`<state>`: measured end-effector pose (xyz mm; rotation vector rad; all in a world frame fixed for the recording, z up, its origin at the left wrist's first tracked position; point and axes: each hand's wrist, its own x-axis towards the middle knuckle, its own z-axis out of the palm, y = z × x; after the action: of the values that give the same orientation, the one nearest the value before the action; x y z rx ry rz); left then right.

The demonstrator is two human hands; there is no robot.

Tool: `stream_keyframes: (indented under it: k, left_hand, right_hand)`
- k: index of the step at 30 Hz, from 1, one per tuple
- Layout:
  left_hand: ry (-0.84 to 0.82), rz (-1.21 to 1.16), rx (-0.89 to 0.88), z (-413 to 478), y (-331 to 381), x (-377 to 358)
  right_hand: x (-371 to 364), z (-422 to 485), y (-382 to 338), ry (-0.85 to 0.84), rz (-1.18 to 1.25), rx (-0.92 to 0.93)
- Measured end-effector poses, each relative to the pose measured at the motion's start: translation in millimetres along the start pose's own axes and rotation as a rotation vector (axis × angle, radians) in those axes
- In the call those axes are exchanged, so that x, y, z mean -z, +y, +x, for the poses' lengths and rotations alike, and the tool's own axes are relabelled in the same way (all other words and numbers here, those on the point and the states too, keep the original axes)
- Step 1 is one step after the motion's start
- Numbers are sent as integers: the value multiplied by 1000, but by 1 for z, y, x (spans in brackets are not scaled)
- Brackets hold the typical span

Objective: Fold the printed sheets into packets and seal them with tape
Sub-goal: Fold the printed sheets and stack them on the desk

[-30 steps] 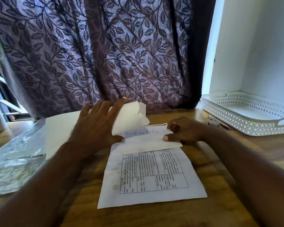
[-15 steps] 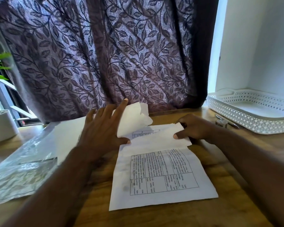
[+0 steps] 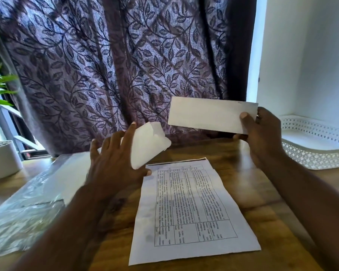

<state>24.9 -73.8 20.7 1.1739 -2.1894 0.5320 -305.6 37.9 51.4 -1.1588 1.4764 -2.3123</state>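
A printed sheet [image 3: 192, 212] with a table of text lies flat on the wooden table [image 3: 262, 202] in front of me. My right hand [image 3: 262, 137] holds a folded white packet [image 3: 207, 116] by its right end, lifted above the table's far edge. My left hand [image 3: 115, 165] rests with fingers spread at the sheet's top left corner, thumb touching the sheet. A curled white paper [image 3: 149, 147] sits under and behind its fingers; whether the hand grips it I cannot tell.
A white perforated tray [image 3: 317, 149] stands at the right. A stack of white paper [image 3: 72, 177] and a clear plastic wrapper [image 3: 22, 222] lie at the left. A white pot [image 3: 2, 161] with a green plant stands far left. A leaf-patterned curtain [image 3: 125, 65] hangs behind.
My right hand has lifted the folded packet off the printed sheet, up and to the right. The full sheet is now uncovered. My left hand has stayed in place.
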Motion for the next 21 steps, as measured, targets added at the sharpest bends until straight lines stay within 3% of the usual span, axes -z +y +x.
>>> stream_keyframes:
  k: [7,13,17,21]
  left_hand:
    - [7,8,-40,1,1,-1]
    - [-13,16,-180,1,18,2]
    - [11,40,-247,-3,39,4]
    - [51,41,-267,-5,54,6]
  right_hand:
    - [-11,-12,-7,-222,-127,39]
    - [-25,-31,-19,-432,30,-212]
    - [-38,-45,-15,-459,-255,-27]
    - [-49,-54,-8,-473,-263,-10]
